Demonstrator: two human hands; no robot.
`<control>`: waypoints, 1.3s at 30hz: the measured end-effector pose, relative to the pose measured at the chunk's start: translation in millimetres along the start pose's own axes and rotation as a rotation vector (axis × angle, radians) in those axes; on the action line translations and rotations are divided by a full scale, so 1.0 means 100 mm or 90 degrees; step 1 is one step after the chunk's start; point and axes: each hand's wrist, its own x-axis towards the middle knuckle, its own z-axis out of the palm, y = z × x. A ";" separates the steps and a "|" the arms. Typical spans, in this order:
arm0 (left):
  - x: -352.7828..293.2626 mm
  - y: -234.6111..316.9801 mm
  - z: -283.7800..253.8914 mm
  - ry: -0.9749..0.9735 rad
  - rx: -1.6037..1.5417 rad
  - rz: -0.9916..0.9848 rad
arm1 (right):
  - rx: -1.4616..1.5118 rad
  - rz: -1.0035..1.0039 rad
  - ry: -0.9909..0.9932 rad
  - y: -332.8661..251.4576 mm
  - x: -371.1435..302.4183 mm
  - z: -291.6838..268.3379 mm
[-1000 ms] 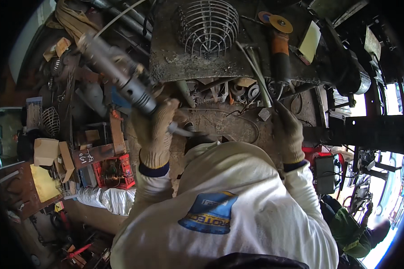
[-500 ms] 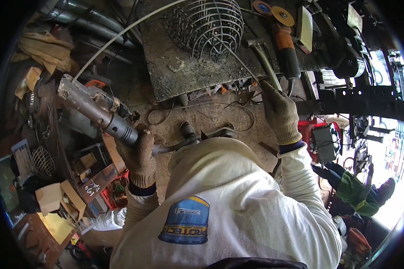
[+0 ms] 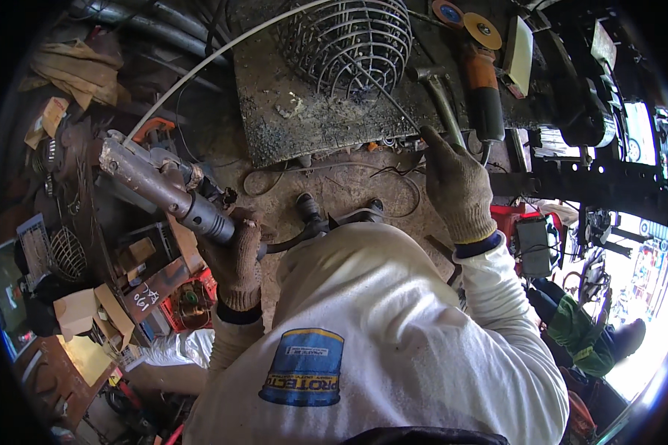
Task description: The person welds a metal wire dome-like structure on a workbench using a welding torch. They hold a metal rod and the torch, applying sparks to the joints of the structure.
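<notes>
Grips a tubular tool (image 3: 167, 192) with the left hand (image 3: 239, 261), knit-gloved, with fingers closed around it just below the dark ribbed collar. Keeps it tilted up and leftward, left of the bench (image 3: 274, 126), with a dark cable (image 3: 297, 237) running from the lower end toward the body. Shows a long pale rod (image 3: 223, 51) at the tool's far end, curving up and across toward the bench.

Holds a hammer (image 3: 445, 107) by the handle in the right hand (image 3: 460, 189), also gloved, with fingers bent around it; cannot tell how tightly, with the fingertips partly hidden. Points the hammer head away from the body, at the bench. Has a thin rod (image 3: 382, 90) reaching from the wire basket (image 3: 367, 44) to the same fingers; cannot tell if gripped too.

On the bench, right of the basket, a grinder (image 3: 484, 89) in orange and black, with a yellow disc (image 3: 482, 31). Beside it, a pale box (image 3: 519, 55). At lower left, a carton (image 3: 78, 311) and a red crate (image 3: 193, 300). At far right, a co-worker in green (image 3: 580, 341).
</notes>
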 end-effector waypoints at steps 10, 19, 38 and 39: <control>-0.10 -0.02 0.03 0.007 0.012 -0.028 | 0.007 -0.026 0.000 0.12 0.05 0.09; -0.12 0.05 -0.01 0.056 0.069 -0.005 | 0.017 -0.047 0.007 0.16 0.06 0.12; 0.02 0.15 -0.06 0.025 0.050 -0.029 | 0.047 0.016 -0.063 -0.04 -0.13 0.04; 0.02 0.13 -0.08 0.027 0.051 -0.029 | 0.057 0.010 -0.073 -0.05 -0.13 0.06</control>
